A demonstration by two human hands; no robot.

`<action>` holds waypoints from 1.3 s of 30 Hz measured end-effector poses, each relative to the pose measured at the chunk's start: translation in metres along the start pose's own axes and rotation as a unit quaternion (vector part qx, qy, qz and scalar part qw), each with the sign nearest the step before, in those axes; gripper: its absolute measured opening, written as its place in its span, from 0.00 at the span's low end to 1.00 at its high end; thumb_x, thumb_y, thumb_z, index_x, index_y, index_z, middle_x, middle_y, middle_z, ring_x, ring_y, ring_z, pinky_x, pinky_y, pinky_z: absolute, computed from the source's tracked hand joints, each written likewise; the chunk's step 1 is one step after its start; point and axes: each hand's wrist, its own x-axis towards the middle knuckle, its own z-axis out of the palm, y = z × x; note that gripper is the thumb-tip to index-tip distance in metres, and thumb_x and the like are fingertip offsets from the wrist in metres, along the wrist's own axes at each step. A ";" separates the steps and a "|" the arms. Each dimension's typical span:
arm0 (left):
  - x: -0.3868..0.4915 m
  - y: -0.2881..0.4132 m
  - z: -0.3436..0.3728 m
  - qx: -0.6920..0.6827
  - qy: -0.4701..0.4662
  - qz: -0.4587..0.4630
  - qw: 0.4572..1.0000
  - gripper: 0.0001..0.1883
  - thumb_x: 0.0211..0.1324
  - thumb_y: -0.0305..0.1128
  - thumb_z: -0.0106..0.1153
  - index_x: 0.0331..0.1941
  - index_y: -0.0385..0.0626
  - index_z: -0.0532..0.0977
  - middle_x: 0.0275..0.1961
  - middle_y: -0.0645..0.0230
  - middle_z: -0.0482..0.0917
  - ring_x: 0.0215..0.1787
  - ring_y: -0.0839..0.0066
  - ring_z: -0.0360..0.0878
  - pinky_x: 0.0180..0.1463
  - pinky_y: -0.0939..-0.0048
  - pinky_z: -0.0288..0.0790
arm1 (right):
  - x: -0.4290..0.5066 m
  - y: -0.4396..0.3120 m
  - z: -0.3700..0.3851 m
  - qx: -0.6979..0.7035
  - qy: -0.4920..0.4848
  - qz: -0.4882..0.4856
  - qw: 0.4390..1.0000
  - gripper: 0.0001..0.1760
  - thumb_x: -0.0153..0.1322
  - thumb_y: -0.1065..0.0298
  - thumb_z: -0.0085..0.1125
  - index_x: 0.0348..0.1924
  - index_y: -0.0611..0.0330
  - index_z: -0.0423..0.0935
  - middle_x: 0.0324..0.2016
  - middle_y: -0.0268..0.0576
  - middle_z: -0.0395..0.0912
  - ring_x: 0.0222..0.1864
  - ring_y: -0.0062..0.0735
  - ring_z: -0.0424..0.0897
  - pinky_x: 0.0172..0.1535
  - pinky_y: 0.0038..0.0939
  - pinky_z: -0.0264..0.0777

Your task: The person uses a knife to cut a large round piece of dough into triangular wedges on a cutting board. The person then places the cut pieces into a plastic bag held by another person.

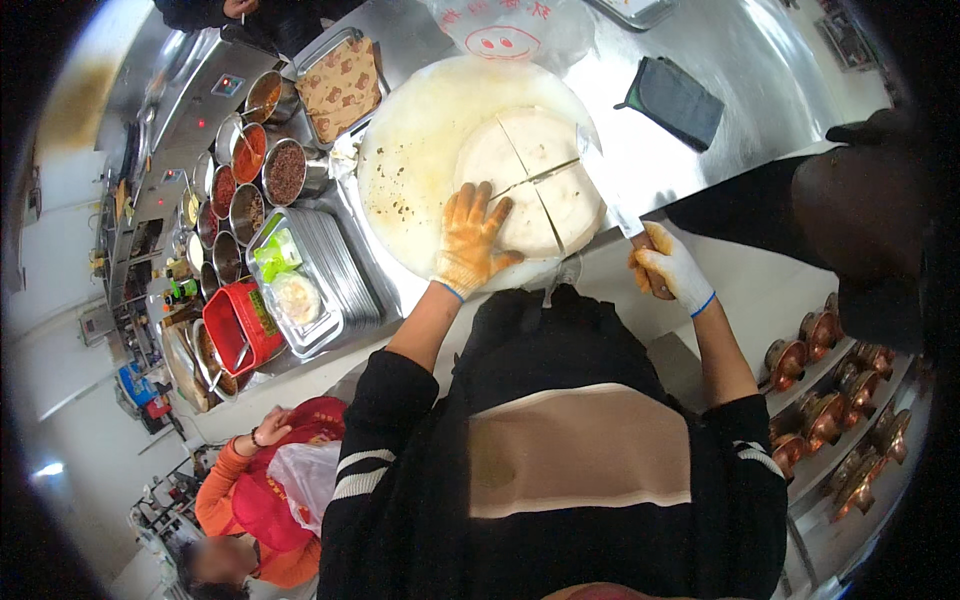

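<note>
A pale round flatbread, cut across into four wedges with narrow gaps, lies on a round, stained cutting board. My left hand, in a cotton work glove with an orange-coated palm side, rests on the bread's near left edge. Its fingers are spread and it holds nothing. In my right hand, gloved alike, is the wooden handle of a broad-bladed knife. The blade points away from me along the bread's right edge; whether it touches the bread I cannot tell.
Stacked metal trays, a red container and several metal pots of seasonings stand left. A patterned tray, plastic bag and dark folded cloth lie beyond. A co-worker is lower left; copper-coloured vessels sit right.
</note>
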 end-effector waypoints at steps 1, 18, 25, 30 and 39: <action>-0.002 -0.001 -0.001 -0.002 -0.011 0.001 1.000 0.55 0.40 0.57 0.87 0.75 0.49 0.76 0.81 0.43 0.68 0.85 0.35 0.60 0.86 0.32 0.55 | -0.010 -0.001 0.011 -0.003 0.002 -0.020 1.000 0.38 0.79 0.66 0.62 0.80 0.67 0.64 0.41 0.48 0.82 0.28 0.29 0.82 0.31 0.32 0.78; 0.005 -0.087 -0.014 -0.073 0.005 0.210 0.975 0.41 0.49 0.38 0.79 0.72 0.46 0.78 0.79 0.42 0.72 0.81 0.36 0.66 0.81 0.36 0.63 | -0.061 -0.024 0.295 -0.402 0.258 0.048 0.877 0.44 0.83 0.61 0.49 0.90 0.49 0.45 0.52 0.73 0.83 0.52 0.71 0.87 0.57 0.62 0.81; 0.015 -0.101 -0.008 -0.063 -0.008 0.281 0.957 0.39 0.56 0.38 0.77 0.73 0.45 0.77 0.79 0.49 0.71 0.84 0.41 0.61 0.84 0.37 0.57 | -0.039 -0.032 0.351 -0.429 0.287 0.140 0.845 0.43 0.83 0.61 0.49 0.90 0.54 0.47 0.50 0.71 0.85 0.48 0.70 0.88 0.54 0.63 0.82; 0.014 -0.103 -0.008 -0.049 0.012 0.296 0.954 0.38 0.59 0.39 0.75 0.74 0.45 0.76 0.79 0.50 0.71 0.83 0.44 0.62 0.84 0.40 0.58 | -0.030 -0.030 0.364 -0.446 0.304 0.135 0.831 0.43 0.83 0.60 0.49 0.89 0.56 0.49 0.50 0.70 0.85 0.48 0.68 0.89 0.54 0.62 0.83; 0.013 -0.102 -0.016 -0.063 -0.040 0.292 0.953 0.40 0.60 0.37 0.72 0.78 0.46 0.72 0.82 0.48 0.69 0.86 0.42 0.60 0.87 0.38 0.53 | -0.017 -0.029 0.368 -0.462 0.307 0.149 0.819 0.43 0.82 0.61 0.49 0.89 0.57 0.49 0.50 0.68 0.85 0.49 0.66 0.89 0.54 0.60 0.83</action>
